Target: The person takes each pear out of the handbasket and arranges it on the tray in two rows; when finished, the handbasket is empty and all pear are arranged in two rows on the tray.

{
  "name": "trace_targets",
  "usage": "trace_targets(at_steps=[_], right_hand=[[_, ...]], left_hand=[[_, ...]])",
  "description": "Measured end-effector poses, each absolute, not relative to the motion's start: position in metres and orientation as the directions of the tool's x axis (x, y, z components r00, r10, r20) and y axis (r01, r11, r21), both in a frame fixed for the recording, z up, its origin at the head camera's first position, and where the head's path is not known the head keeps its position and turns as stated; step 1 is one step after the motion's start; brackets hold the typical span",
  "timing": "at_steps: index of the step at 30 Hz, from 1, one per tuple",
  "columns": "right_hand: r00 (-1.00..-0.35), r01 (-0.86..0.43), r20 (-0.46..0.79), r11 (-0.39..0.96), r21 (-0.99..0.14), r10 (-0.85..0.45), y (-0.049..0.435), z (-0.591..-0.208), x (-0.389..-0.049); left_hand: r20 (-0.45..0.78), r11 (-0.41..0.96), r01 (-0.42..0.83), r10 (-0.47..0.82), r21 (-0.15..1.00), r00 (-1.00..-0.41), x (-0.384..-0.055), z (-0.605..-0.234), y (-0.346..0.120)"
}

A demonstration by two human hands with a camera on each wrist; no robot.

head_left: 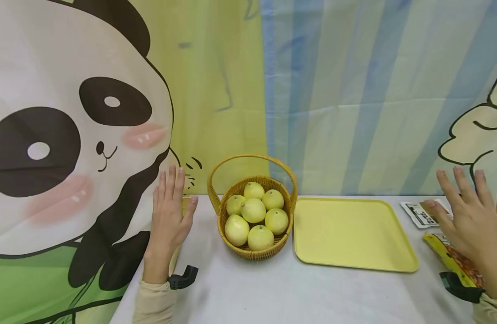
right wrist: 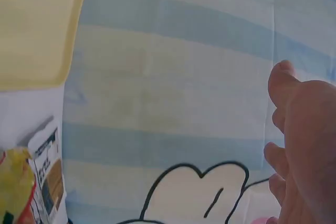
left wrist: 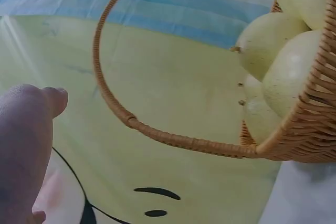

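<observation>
Both hands are raised above the white table with their fingers straight, and neither holds anything. My left hand (head_left: 170, 220) is to the left of a wicker basket (head_left: 254, 255), apart from it. Several round, pale yellow-green fruits (head_left: 253, 210) fill the basket, whose tall handle stands upright. In the left wrist view, the thumb side of that hand (left wrist: 26, 145) shows with the basket handle (left wrist: 178, 141) beyond it. Over at the right, my right hand (head_left: 472, 220) hovers by a yellow-and-red packet (head_left: 450, 258), partly covering it. A white packet (head_left: 420, 214) lies just behind.
A flat yellow tray (head_left: 353, 234) lies right of the basket, near its side. Left of the basket, a yellowish object (head_left: 185, 204) is mostly hidden behind the left hand. A printed curtain (head_left: 325, 99) with a panda hangs along the table's back edge.
</observation>
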State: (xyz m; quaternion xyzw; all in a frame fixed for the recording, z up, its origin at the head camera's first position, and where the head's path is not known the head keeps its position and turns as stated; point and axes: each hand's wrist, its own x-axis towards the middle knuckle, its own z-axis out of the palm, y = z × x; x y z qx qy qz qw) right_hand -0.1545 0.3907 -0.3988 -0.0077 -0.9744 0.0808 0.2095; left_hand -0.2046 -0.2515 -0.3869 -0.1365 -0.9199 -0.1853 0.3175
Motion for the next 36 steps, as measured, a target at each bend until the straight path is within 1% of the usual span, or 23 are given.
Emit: trace_targets(at_steps=[2, 4, 6, 8, 10, 12, 14, 16, 18, 20, 22, 24, 26, 29, 33, 36], right_hand=[[-0.923, -0.035, 0.383, 0.989, -0.144, 0.024, 0.381, -0.400, -0.156], [-0.920, -0.094, 0.390, 0.985, -0.146, -0.030, 0.365, -0.402, -0.159], [-0.891, -0.211, 0.440, 0.961, -0.178, -0.114, 0.342, -0.406, -0.162], [-0.844, -0.343, 0.498, 0.915, -0.214, -0.200, 0.312, -0.409, -0.166], [-0.784, -0.476, 0.556, 0.842, -0.255, -0.276, 0.275, -0.413, -0.169], [-0.736, -0.588, 0.584, 0.750, -0.302, -0.342, 0.235, -0.416, -0.171], [-0.706, -0.670, 0.582, 0.647, -0.364, -0.403, 0.197, -0.416, -0.175], [-0.690, -0.717, 0.556, 0.542, -0.438, -0.463, 0.165, -0.414, -0.183], [-0.702, -0.711, 0.493, 0.463, -0.530, -0.515, 0.139, -0.410, -0.194], [-0.715, -0.677, 0.401, 0.424, -0.602, -0.572, 0.119, -0.405, -0.209], [-0.729, -0.626, 0.290, 0.432, -0.649, -0.620, 0.103, -0.400, -0.224], [-0.721, -0.608, 0.212, 0.456, -0.650, -0.660, 0.091, -0.399, -0.241], [-0.714, -0.599, 0.160, 0.476, -0.644, -0.682, 0.082, -0.399, -0.255], [-0.712, -0.588, 0.122, 0.493, -0.641, -0.691, 0.072, -0.402, -0.271], [-0.713, -0.570, 0.078, 0.511, -0.643, -0.697, 0.064, -0.409, -0.282], [-0.732, -0.548, 0.062, 0.534, -0.643, -0.678, 0.058, -0.418, -0.287]], left_hand=[[0.614, 0.887, 0.373, 0.138, 0.273, -0.777, -0.208, -0.393, -0.251], [0.597, 0.868, 0.395, 0.151, 0.301, -0.788, -0.214, -0.401, -0.248], [0.569, 0.834, 0.419, 0.160, 0.360, -0.807, -0.221, -0.412, -0.244], [0.541, 0.768, 0.448, 0.159, 0.458, -0.826, -0.230, -0.425, -0.238], [0.507, 0.663, 0.459, 0.137, 0.592, -0.851, -0.238, -0.440, -0.228], [0.474, 0.529, 0.449, 0.098, 0.720, -0.875, -0.244, -0.457, -0.217], [0.434, 0.370, 0.421, 0.052, 0.828, -0.900, -0.250, -0.474, -0.206], [0.392, 0.217, 0.385, 0.010, 0.897, -0.920, -0.253, -0.489, -0.195], [0.341, 0.084, 0.338, -0.031, 0.937, -0.939, -0.254, -0.501, -0.187], [0.305, -0.011, 0.306, -0.062, 0.952, -0.950, -0.254, -0.509, -0.183], [0.284, -0.068, 0.289, -0.079, 0.955, -0.956, -0.253, -0.516, -0.180], [0.274, -0.106, 0.283, -0.090, 0.953, -0.958, -0.253, -0.521, -0.179], [0.272, -0.121, 0.281, -0.091, 0.952, -0.958, -0.253, -0.525, -0.179], [0.278, -0.143, 0.290, -0.101, 0.946, -0.955, -0.255, -0.529, -0.179], [0.299, -0.139, 0.315, -0.123, 0.939, -0.946, -0.255, -0.531, -0.180], [0.308, -0.130, 0.325, -0.136, 0.937, -0.942, -0.255, -0.534, -0.181]])
